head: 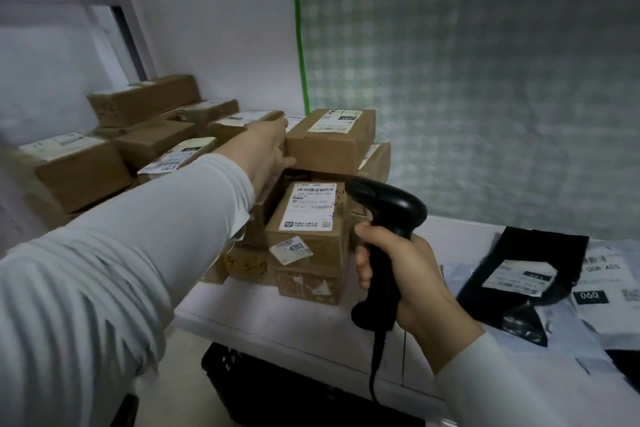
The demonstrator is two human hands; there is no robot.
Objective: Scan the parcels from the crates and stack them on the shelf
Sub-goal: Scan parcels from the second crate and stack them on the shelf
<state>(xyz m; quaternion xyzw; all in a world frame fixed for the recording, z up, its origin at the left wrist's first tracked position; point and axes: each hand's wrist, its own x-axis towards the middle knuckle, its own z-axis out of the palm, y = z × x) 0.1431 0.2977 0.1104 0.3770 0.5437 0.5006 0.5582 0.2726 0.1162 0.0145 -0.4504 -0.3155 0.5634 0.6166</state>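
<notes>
In the middle of the frame, the brown cardboard box with a white label on top (330, 146) is being held at its left end by the left hand (266, 149), with the thumb being pressed at the lower edge and the fingers being spread up to the top edge. The box is sitting at the top of an uneven pile on the white table (277, 315). Because only one end is being gripped, the far end is likely being left free to swing or drop, and the tilted labelled cardboard box (308, 218) just below could be knocked off the pile toward the table edge and the black plastic crate (277, 388) at the bottom of the frame. The black handheld barcode scanner (388, 208) is being clamped in the right hand (408, 274), fingers wrapped round its handle. Its head is being pointed close to the lower box, so the wrong label may be read. Its black cord (375, 367) is hanging past the table edge, where it could be snagged.
</notes>
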